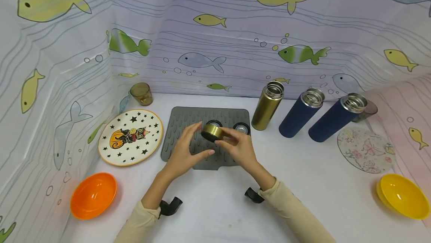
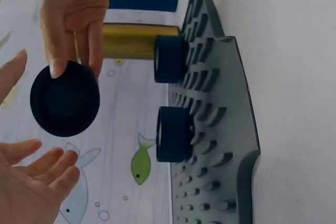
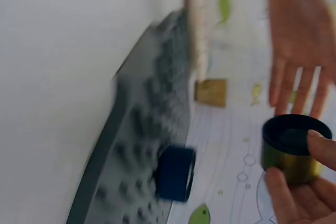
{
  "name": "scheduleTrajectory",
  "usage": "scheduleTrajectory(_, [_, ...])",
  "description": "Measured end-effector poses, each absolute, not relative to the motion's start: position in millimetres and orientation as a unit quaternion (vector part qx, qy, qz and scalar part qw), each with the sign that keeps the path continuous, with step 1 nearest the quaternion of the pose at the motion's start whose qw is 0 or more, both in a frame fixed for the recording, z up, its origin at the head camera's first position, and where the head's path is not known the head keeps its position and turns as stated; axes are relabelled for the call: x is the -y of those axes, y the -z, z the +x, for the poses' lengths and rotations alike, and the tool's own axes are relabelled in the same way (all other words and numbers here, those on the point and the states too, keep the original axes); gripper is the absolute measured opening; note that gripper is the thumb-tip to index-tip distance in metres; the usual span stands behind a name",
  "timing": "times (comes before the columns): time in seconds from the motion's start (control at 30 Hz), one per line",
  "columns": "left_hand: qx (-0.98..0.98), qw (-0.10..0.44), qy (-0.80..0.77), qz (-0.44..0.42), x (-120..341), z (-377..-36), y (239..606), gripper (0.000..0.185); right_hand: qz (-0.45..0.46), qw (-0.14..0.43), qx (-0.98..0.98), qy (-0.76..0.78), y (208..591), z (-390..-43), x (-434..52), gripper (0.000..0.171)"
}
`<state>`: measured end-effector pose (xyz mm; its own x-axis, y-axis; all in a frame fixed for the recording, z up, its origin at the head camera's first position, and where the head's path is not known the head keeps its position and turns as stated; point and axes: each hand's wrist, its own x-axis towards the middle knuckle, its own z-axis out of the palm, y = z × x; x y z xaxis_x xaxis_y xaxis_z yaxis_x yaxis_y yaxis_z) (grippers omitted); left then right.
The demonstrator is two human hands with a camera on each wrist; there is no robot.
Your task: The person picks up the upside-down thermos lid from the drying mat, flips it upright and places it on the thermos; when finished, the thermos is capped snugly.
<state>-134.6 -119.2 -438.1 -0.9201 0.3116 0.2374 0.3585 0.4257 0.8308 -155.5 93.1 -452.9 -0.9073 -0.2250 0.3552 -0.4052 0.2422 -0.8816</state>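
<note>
Fingertips of the right hand (image 1: pixel 240 146) pinch a short gold cap (image 1: pixel 211 132) above the ribbed grey rubber mat (image 1: pixel 178 123); the left hand (image 1: pixel 183 150) hovers just beside it, fingers relaxed. The left wrist view shows the cap's dark round underside. Two blue caps (image 2: pixel 172 134) sit on the mat. Three uncapped metal flasks (image 1: pixel 267 106) stand behind.

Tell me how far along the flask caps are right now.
Done: nothing capped; the gold flask and both blue flasks stand with open necks. In hand: the right hand pinches the gold cap above the grey mat, with the left hand open beside it. Left: two blue caps sit on the mat, and all three flasks appear to need caps.
</note>
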Motion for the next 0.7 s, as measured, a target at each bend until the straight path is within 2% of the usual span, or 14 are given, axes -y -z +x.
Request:
scheduleTrajectory(0.13, [0.823, -0.002, 0.538, -0.185, 120.7, -134.8, 435.0, 0.08, 0.285, 0.207, 0.808, -0.473, 457.6, -155.8, -99.3, 0.046])
scheduleTrajectory(0.23, [0.802, -0.02, 0.566, -0.187, 121.2, -135.8, 434.5, 0.074, 0.333, 0.277, 0.806, -0.404, 460.1, -154.9, -104.4, 0.053])
scheduleTrajectory(0.37, [0.785, -0.036, 0.587, -0.196, 120.2, -137.9, 435.2, 0.07, 0.384, 0.318, 0.799, -0.337, 463.1, -153.8, -110.9, 0.055])
scheduleTrajectory(0.57, [0.777, -0.048, 0.59, -0.212, 115.0, -139.2, 433.2, 0.076, 0.457, 0.386, 0.765, -0.238, 460.3, -152.3, -116.2, 0.029])
scheduleTrajectory(0.7, [0.776, -0.056, 0.587, -0.223, 110.7, -139.6, 432.9, 0.082, 0.494, 0.436, 0.727, -0.192, 457.5, -152.7, -116.7, 0.024])
